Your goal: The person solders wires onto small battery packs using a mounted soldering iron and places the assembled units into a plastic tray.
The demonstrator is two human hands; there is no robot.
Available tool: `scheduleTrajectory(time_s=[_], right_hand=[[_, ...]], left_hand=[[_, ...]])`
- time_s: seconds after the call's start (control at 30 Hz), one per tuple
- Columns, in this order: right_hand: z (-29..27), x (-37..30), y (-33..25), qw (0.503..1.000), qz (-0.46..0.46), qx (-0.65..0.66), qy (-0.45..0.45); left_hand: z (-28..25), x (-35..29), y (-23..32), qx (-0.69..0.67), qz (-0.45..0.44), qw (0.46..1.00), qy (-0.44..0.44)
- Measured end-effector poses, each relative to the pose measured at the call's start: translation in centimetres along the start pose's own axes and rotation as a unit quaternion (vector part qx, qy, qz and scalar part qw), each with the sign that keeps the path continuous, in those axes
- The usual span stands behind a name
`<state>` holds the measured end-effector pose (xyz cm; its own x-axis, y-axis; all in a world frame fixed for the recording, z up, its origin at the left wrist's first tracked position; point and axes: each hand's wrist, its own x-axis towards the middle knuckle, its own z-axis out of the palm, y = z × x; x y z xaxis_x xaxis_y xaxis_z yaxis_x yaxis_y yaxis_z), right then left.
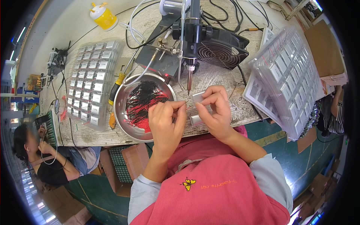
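Under the tip of a soldering iron (189, 80) held upright in a stand, both hands meet near the table's front edge. My right hand (217, 114) pinches a small flat silver block (198, 97) between thumb and fingers, just below and right of the tip. My left hand (167, 122) is closed in a pinch close by on the left; whatever lies between its fingertips is too small to make out. A second silver block (195, 120) rests on the table between the hands. Left of my left hand, a metal bowl (119, 112) holds many red and black wires (144, 99).
Clear trays of silver blocks stand at left (84, 80) and, stacked at a tilt, at right (288, 78). A black fan (223, 52) sits behind the iron. A yellow-black screwdriver (117, 88) lies by the bowl. Another person (48, 157) works at far left.
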<state>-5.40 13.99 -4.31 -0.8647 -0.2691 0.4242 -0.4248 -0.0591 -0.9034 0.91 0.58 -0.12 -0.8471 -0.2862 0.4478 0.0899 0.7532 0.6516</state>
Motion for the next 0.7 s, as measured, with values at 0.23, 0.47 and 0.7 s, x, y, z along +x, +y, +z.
scheduleTrajectory(time_s=[0.23,0.47,0.7], right_hand=[[0.32,0.39,0.37,1.0,-0.009,-0.006,-0.002],[0.11,0.69,0.4,1.0,-0.021,-0.015,-0.005],[0.1,1.07,0.25,0.999,-0.03,-0.022,-0.005]], left_hand=[[0.36,0.24,-0.51,0.002,-0.006,1.0,0.006],[0.36,0.43,-0.32,-0.005,-0.031,0.999,-0.003],[0.25,0.78,-0.41,-0.01,-0.037,0.999,-0.009]])
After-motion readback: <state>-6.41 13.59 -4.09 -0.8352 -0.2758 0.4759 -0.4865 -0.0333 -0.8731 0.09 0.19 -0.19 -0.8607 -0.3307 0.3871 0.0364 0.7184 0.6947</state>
